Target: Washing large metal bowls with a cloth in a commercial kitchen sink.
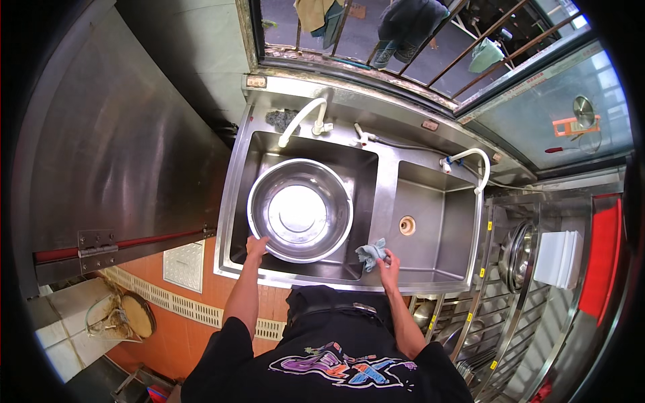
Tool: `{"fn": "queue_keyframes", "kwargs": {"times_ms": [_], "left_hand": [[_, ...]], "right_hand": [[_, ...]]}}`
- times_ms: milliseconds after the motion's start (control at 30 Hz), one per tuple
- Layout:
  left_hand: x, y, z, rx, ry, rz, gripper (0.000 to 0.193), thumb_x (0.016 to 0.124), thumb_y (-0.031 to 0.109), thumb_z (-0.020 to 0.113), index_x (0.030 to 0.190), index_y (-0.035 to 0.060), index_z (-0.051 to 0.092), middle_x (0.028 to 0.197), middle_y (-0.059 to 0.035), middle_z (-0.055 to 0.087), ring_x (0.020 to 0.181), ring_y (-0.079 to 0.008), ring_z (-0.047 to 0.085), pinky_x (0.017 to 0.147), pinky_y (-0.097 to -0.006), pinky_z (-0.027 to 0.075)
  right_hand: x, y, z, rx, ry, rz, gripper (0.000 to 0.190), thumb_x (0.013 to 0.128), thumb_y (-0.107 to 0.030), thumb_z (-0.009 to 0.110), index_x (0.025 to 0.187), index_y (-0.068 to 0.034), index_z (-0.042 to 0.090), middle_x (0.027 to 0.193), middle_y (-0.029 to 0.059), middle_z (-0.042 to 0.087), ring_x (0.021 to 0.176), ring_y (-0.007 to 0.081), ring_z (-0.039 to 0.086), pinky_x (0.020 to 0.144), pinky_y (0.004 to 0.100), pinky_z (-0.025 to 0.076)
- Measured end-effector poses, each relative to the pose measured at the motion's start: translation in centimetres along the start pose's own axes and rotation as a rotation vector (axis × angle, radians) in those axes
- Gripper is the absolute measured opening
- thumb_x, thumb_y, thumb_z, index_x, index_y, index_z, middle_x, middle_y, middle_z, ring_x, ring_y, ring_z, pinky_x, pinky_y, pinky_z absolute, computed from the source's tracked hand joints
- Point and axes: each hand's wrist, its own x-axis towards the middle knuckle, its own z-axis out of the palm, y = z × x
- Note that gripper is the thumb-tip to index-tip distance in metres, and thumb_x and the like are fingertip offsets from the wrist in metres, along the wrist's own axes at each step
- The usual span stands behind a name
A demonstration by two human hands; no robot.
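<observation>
A large round stainless steel basin sits in the left bowl of a double sink. My left hand grips the basin's rim at its near left side. Inside, the basin shines brightly at its bottom, where glare hides detail. My right hand holds a crumpled light blue cloth by its edge, over the divider between the two bowls. The right sink bowl shows a drain fitting in its floor.
A white faucet arches over the left bowl; another faucet stands at the right bowl. Dark steel wool lies on the back ledge. A steel rack with bowls and white containers is to the right, a large metal door left.
</observation>
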Motion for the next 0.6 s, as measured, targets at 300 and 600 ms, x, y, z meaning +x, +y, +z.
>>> {"fn": "queue_keyframes", "kwargs": {"times_ms": [300, 600], "left_hand": [[0.8, -1.2, 0.4, -0.059, -0.012, -0.042, 0.043, 0.08, 0.016, 0.074, 0.113, -0.0087, 0.063, 0.109, -0.0218, 0.07, 0.097, -0.0283, 0.07, 0.072, -0.0384, 0.061], [-4.1, 0.9, -2.2, -0.119, -0.019, -0.009, 0.032, 0.08, 0.011, 0.071, 0.103, -0.009, 0.064, 0.098, -0.0188, 0.071, 0.085, -0.0272, 0.071, 0.069, -0.0407, 0.061]], "right_hand": [[-0.2, -8.4, -1.0, -0.09, 0.198, -0.207, 0.031, 0.091, -0.006, 0.063, 0.122, -0.006, 0.061, 0.123, 0.0118, 0.052, 0.111, 0.0258, 0.056, 0.089, 0.0354, 0.053], [0.2, -9.4, 0.5, 0.064, -0.049, -0.253, 0.03, 0.092, -0.002, 0.06, 0.122, -0.005, 0.061, 0.122, 0.0102, 0.056, 0.102, 0.019, 0.061, 0.083, 0.0309, 0.054]]}}
